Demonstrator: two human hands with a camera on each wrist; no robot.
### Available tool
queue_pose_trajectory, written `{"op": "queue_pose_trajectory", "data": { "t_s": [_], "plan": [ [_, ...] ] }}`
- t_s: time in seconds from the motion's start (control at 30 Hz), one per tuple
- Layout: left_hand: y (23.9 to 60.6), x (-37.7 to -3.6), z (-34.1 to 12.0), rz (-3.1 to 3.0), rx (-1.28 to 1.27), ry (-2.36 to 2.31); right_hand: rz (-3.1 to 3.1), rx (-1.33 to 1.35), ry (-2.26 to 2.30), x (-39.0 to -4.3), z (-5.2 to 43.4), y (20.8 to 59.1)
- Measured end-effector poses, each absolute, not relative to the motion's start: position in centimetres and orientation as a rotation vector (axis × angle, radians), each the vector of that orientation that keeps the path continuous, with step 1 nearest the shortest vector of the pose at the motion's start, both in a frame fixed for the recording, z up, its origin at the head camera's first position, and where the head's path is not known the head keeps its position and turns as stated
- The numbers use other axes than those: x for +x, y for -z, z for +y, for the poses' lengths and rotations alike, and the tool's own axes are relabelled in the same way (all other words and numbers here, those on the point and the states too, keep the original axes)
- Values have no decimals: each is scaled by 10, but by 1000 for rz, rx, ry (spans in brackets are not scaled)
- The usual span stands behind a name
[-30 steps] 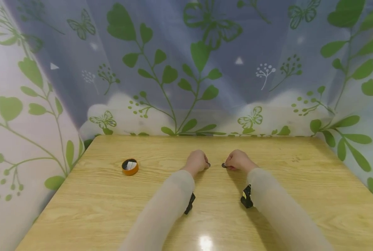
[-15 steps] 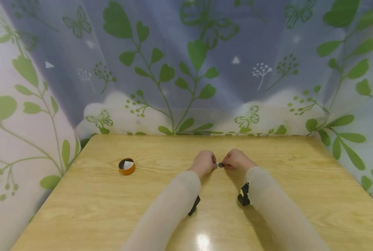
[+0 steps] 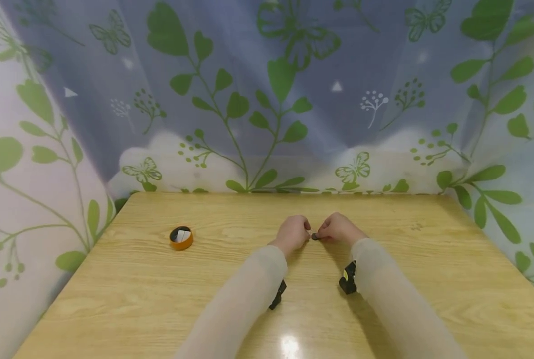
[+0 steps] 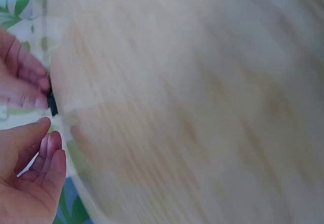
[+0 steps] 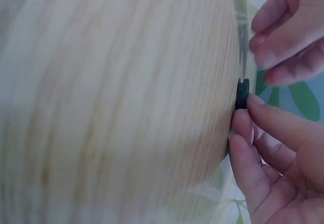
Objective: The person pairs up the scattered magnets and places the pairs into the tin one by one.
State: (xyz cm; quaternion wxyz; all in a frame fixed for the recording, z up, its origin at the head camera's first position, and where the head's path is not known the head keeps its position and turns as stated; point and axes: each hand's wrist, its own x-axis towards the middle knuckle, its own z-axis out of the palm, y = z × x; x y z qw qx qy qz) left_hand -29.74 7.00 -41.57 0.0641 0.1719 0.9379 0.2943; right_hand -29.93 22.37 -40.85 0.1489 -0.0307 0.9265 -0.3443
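Observation:
My right hand (image 3: 340, 228) pinches a pair of small dark round discs (image 5: 243, 93) at its fingertips. The discs stand face to face on edge, close over the wooden table (image 3: 231, 279); in the head view they show as one dark spot between the hands. Just to the left is my left hand (image 3: 292, 232), its thumb and fingers parted with nothing between them. The left wrist view shows that gap between thumb (image 4: 38, 130) and fingers, with the dark discs beyond it in the right hand's grip.
A round orange container (image 3: 182, 245) with a dark inside holds white pieces at the table's left. Behind the table hangs a curtain (image 3: 231, 124) with printed leaves and butterflies. Black wrist cameras (image 3: 348, 279) hang below both sleeves.
My left hand has moved right with its disc, up to the right hand. Its fingers have let go, and both discs are together at the right hand's fingertips.

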Motion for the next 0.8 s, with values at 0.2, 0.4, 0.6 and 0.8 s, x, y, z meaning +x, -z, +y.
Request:
{"op": "queue_pose_trajectory", "data": {
  "t_s": [0.2, 0.4, 0.6, 0.8],
  "plan": [
    [414, -298, 36, 2773, 594, -1039, 2645, -45, 1004, -302, 223, 411],
    [405, -296, -18, 2698, 532, -1195, 2612, -53, 1032, -300, 223, 411],
    [383, -290, -83, 2747, 493, -1261, 2645, -55, 1024, -296, 225, 410],
    [376, -280, -150, 2893, 390, -1234, 2756, -171, 858, -291, 215, 408]
  ]
}}
